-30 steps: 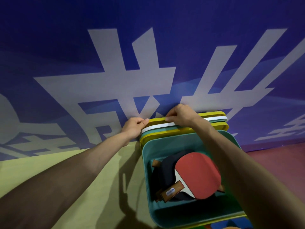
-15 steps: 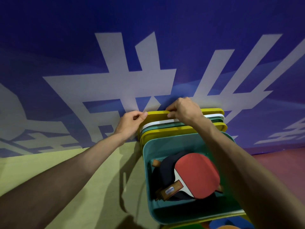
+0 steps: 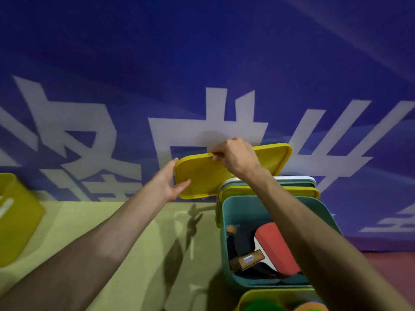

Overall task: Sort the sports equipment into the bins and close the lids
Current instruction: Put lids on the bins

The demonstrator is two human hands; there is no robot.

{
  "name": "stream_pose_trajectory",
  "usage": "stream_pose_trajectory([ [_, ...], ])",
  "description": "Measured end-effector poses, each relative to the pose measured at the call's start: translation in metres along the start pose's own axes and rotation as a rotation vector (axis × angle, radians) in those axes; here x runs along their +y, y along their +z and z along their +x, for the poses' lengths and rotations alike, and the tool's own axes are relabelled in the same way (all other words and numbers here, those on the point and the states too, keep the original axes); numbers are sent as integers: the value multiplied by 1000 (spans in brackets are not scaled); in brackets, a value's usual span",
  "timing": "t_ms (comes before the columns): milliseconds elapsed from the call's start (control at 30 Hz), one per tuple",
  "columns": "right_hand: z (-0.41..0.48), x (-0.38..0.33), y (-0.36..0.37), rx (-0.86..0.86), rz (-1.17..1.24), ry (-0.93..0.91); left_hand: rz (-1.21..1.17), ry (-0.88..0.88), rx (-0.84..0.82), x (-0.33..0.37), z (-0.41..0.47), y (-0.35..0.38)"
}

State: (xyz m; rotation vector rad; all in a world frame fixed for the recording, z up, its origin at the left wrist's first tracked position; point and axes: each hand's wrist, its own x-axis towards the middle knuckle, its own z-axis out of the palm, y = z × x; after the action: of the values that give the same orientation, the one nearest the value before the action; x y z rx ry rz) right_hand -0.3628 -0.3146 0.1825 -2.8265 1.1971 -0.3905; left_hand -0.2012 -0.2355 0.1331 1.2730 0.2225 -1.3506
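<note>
A yellow lid point(image 3: 202, 176) is lifted clear of the lid stack point(image 3: 269, 186) that leans against the blue wall. My right hand point(image 3: 235, 157) pinches its top edge, and my left hand point(image 3: 170, 182) holds its lower left corner. Below them stands an open teal bin point(image 3: 229, 221) holding table tennis paddles point(image 3: 276, 248), one with a red face. My right forearm crosses over the bin's right side. A second yellow bin point(image 3: 249, 299) shows at the bottom edge with green and orange things inside.
Another yellow bin point(image 3: 15, 216) stands at the far left on the yellow-green floor point(image 3: 134, 243). A blue banner wall point(image 3: 202, 63) with large white characters rises right behind the bins. The floor at the right is red point(image 3: 393, 265).
The yellow lid has come up out of the stack and moved left, held in both hands. The view has swung left, bringing the far-left yellow bin into sight.
</note>
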Motion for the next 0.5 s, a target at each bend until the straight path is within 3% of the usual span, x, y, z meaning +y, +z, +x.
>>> stream_pose_trajectory([
  [200, 3, -82, -6, 23, -24, -128, -308, -51, -98, 43, -19, -77],
  [300, 3, -125, -8, 29, -32, -168, -338, 8, -182, 64, -37, -116],
  [500, 3, -216, 2, -25, -24, -250, -260, 212, -153, 109, -59, -200],
])
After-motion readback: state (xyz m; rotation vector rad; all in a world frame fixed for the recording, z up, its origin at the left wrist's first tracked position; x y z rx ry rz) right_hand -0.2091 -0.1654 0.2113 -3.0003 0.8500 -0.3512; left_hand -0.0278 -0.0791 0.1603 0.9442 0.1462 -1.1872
